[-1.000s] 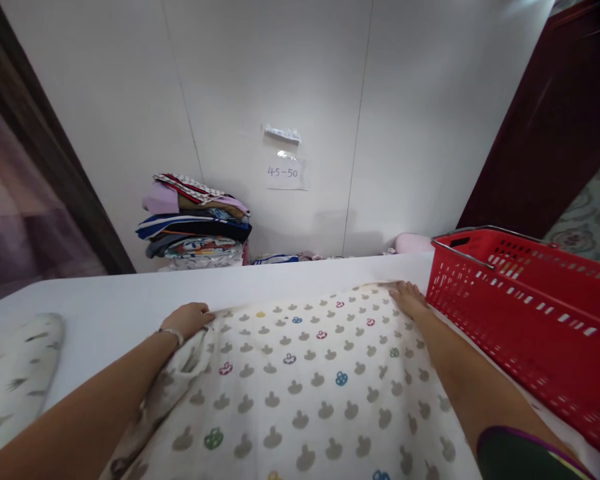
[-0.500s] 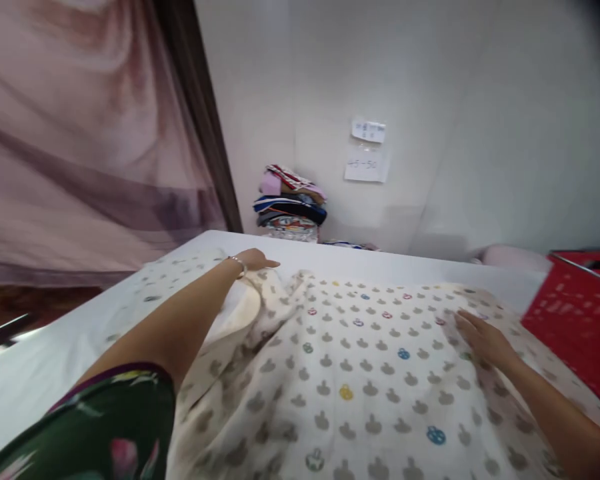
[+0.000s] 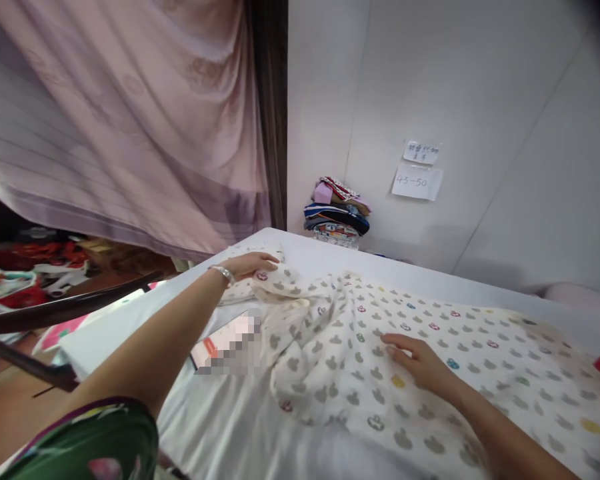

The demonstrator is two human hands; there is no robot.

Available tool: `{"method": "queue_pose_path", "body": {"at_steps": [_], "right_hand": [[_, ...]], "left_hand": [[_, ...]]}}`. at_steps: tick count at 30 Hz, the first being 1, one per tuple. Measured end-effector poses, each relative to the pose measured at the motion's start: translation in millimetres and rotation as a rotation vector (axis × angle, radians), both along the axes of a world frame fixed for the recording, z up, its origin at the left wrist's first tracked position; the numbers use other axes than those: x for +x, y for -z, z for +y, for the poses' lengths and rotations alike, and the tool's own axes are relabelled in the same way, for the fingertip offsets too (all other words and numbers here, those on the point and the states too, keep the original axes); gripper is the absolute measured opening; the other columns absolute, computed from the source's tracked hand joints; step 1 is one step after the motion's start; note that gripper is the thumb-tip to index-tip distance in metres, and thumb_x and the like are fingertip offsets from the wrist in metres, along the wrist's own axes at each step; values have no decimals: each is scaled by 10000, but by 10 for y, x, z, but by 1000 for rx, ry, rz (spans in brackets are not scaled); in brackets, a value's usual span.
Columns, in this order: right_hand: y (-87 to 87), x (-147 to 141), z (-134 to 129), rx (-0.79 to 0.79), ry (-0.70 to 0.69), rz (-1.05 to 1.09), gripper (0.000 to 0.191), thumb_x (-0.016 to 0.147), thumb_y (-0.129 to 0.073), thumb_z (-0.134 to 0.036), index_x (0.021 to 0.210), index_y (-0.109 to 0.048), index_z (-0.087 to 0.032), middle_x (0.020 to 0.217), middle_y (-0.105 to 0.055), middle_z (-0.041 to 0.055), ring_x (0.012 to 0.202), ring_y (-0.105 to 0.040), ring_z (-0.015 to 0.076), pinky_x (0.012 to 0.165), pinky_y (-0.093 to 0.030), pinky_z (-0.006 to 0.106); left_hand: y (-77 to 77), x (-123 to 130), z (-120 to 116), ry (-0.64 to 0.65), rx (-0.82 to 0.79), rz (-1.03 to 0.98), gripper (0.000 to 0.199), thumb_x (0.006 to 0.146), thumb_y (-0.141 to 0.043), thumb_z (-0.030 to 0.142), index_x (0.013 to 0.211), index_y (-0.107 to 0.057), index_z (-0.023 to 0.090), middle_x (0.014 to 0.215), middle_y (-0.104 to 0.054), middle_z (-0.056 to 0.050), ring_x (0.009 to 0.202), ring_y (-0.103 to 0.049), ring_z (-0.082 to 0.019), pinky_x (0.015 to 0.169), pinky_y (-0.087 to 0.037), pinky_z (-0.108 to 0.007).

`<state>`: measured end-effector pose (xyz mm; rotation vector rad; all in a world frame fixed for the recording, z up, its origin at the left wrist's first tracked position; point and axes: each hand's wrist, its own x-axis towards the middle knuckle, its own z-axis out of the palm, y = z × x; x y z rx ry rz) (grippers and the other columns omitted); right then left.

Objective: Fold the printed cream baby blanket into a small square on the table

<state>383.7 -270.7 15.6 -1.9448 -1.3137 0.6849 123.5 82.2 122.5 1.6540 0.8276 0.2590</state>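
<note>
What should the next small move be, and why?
Probably ease the left end of the cloth outward with the left hand: that hand is at this end, and the cloth is bunched between it and the right hand, but lies flatter farther right.

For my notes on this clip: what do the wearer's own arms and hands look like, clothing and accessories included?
Both the left hand and the right hand are gloveless. A silvery bracelet circles the left wrist. The left sleeve is short and dark green, with a purple edge and a pink floral print. No right sleeve shows.
</note>
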Motion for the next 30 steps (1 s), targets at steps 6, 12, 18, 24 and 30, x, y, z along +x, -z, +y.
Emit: {"method": "queue_pose_path", "body": {"at_steps": [6,12,18,24,30], "right_hand": [[-214,-589,603,233,24,342,410,791,-518,-441,1147,-581,-248,1133,-606,63,1019,-567,223,815,-492,341],[-395,-944,1012,419,74,315,549,728,-583,-286,1261,-464,-230,782,-639,20,620,-552,131,510,-441,246],[-561,-1011,1078,405,-63,251,406,705,-587,-280,1104,-565,-211,884,-612,23,529,-477,84,477,-382,232],[-435,-976,961,523,-64,-5,84,747,-544,-222,782,-617,-199,726,-555,-9,606,-463,107,574,-367,235],[-252,-959,967,594,1,47,71,749,-532,-209,761,-601,-195,730,-543,-5,589,-448,105,537,-351,222]], "left_hand": [[148,66,-593,-105,199,-273,468,586,-648,228,1039,-569,140,822,-630,-27,639,-577,-129,589,-465,-249],[354,196,-1346,-4,725,-292,438,710,-531,160,1138,-544,250,961,-606,3,871,-561,-141,820,-438,-274],[458,175,-1652,68,919,-249,545,748,-475,102,1261,-422,279,1057,-604,-9,955,-545,-162,849,-429,-304],[562,152,-1601,4,980,-231,432,760,-564,231,1187,-498,233,1011,-624,-37,927,-566,-178,840,-431,-310],[628,68,-1563,-44,787,-195,161,736,-593,342,793,-623,195,762,-626,4,715,-564,-135,659,-426,-231]]}}
